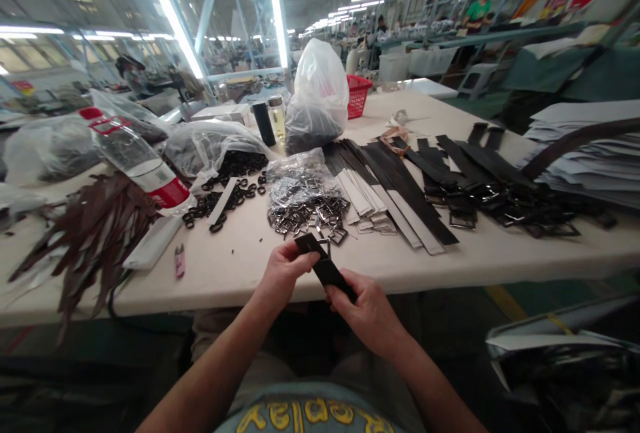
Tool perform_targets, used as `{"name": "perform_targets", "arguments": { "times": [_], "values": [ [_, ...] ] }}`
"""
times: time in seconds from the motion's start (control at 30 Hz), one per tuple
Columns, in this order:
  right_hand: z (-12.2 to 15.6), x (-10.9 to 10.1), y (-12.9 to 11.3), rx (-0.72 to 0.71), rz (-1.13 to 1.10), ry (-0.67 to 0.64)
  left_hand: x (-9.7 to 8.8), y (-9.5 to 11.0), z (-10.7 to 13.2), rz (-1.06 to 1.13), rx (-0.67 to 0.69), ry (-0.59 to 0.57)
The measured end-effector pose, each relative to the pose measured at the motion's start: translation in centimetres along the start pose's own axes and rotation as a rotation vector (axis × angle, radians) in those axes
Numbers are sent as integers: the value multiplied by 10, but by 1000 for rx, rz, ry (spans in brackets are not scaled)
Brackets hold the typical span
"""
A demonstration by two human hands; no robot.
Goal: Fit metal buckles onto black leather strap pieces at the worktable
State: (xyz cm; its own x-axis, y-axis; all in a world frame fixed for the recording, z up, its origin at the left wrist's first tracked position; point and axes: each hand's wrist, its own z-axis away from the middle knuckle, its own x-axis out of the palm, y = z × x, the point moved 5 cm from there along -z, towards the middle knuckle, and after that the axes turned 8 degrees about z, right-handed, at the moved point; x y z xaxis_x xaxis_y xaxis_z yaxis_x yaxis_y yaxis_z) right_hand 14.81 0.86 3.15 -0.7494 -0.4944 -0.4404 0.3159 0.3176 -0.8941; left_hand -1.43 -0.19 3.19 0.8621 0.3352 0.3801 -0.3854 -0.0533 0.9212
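Your left hand (284,271) pinches the top end of the black strap (327,269), and your right hand (369,309) is closed on its lower end. It's held above the table (240,259) edge, near the buckle pile (307,209). Looks like end-fitting work in hand — keep that pinch steady.

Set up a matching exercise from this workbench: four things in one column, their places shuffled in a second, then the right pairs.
1. short black strap
2. red plastic mesh basket
3. pile of brown leather strips
4. heap of silver metal buckles

A. far side of the pale table, beside the white plastic bag
B. gripped by left hand and right hand
C. mid-table, just beyond the hands
D. table's left end, by the lying clear bottle

Pairs: 1-B, 2-A, 3-D, 4-C.
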Motion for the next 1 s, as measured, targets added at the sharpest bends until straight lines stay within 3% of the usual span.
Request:
{"name": "perform_targets", "arguments": {
  "times": [0.2,0.4,0.67,1.0],
  "values": [
    [3,8,2,-23,15,37,8,-9,5,343,-127,49],
    [0,12,2,-1,7,63,22,-19,12,421,-277,-63],
    [0,13,12,41,27,60,26,-24,10,468,-301,-146],
    [-1,10,2,-37,102,96,23,-27,7,541,-296,-87]
  ]
}}
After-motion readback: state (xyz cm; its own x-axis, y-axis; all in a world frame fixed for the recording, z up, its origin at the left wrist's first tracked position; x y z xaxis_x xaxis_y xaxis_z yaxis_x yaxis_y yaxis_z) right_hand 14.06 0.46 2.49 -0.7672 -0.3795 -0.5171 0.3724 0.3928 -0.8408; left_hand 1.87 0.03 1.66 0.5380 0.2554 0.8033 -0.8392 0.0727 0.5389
